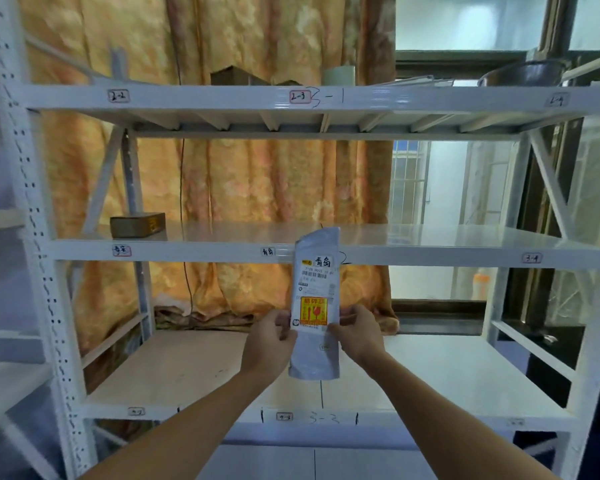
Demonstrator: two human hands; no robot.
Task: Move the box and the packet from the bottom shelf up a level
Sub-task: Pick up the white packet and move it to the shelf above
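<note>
Both hands, left (270, 330) and right (357, 330), pinch the upright packet (314, 299) only at its edges, so it may slip or catch the shelf (430, 252) lip.

middle shelf (430, 233) mostly open

only the box (137, 225) stands at its nine o'clock end; from centre toward three o'clock the board lies bare.

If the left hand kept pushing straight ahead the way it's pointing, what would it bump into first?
Probably nothing on the shelves: beyond the left hand gripping the packet, the bottom shelf looks bare, so likely the curtain behind. Depth is uncertain.
</note>
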